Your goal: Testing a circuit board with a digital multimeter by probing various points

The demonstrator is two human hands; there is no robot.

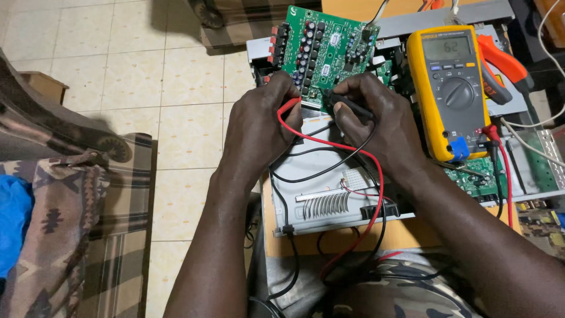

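My left hand (259, 126) grips a red test probe (288, 106) whose tip meets the lower edge of a green circuit board (326, 44) propped upright. My right hand (376, 115) pinches a black test probe (347, 105) against the same edge of the board. Red and black leads (376, 176) loop down over a grey metal chassis (329, 188) and run to a yellow multimeter (450, 88) standing on the right, its display lit.
An orange-handled tool (500, 59) lies behind the meter. A second green board (471, 176) and white cables sit at the right. A patterned armchair (76, 224) with blue cloth (12, 224) stands left over a tiled floor (147, 88). My camouflage trousers (400, 294) show below.
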